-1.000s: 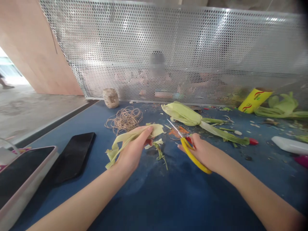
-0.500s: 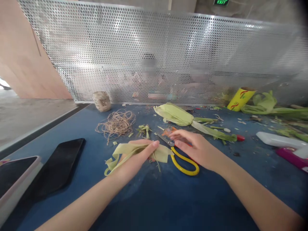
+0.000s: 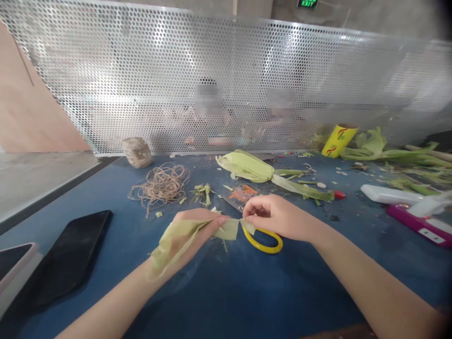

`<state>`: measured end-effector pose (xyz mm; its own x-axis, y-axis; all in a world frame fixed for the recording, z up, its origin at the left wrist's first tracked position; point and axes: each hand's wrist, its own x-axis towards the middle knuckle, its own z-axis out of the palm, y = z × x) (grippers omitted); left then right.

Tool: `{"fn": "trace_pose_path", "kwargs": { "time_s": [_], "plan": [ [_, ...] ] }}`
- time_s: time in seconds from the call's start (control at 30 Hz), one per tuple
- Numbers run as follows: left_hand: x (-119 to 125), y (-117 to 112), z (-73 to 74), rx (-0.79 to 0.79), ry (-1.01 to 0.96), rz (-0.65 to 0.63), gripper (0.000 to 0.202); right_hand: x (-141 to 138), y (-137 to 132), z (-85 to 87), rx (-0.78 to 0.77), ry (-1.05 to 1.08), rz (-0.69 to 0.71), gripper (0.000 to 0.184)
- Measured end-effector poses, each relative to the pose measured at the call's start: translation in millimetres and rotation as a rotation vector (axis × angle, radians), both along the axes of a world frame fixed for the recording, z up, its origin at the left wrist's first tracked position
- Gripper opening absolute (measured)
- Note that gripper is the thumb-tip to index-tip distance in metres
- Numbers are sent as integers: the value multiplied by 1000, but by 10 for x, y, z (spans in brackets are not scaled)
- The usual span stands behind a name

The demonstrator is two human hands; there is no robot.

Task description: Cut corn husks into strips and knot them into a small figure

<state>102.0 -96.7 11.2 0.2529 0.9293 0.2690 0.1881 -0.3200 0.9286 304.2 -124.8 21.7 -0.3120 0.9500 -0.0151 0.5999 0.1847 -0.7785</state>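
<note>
My left hand (image 3: 197, 230) is closed on a pale green corn husk (image 3: 169, 238), thumb on top, with one end draped back over the wrist. A flat end of the husk sticks out past the fingertips. Opposite it, my right hand (image 3: 275, 217) pinches a small husk piece (image 3: 249, 227) at the end of this strip. Whether the two parts are still joined, I cannot tell. Scissors (image 3: 264, 242) with yellow handles lie on the table under my right hand, which hides part of them. Their blades point toward the far left.
Beyond my hands lie a bundle of corn husks (image 3: 250, 167), tangled twine (image 3: 162, 183) and green scraps (image 3: 204, 192). A black phone (image 3: 70, 254) is at left. A yellow roll (image 3: 339, 140), a white and magenta tool (image 3: 416, 221) and a perforated metal screen (image 3: 233, 56) stand around.
My right hand has closed from loosely spread fingers into a pinch on the husk's end. The husk's loose end now lies back over my left wrist. The view has shifted slightly right.
</note>
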Motion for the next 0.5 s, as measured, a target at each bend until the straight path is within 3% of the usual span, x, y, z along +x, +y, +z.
{"fn": "trace_pose_path", "kwargs": {
  "time_s": [0.13,0.2,0.33,0.5],
  "plan": [
    [-25,26,-69,87,268,-175,21,54,7,28,-98,-3,38,9],
    [-30,33,-90,80,334,-174,26,84,16,36,-147,18,58,7],
    [4,-1,-55,-85,390,-177,31,158,38,41,-186,23,77,7],
    [45,-97,4,-141,356,-158,31,250,23,87,-220,12,117,9]
  ]
}}
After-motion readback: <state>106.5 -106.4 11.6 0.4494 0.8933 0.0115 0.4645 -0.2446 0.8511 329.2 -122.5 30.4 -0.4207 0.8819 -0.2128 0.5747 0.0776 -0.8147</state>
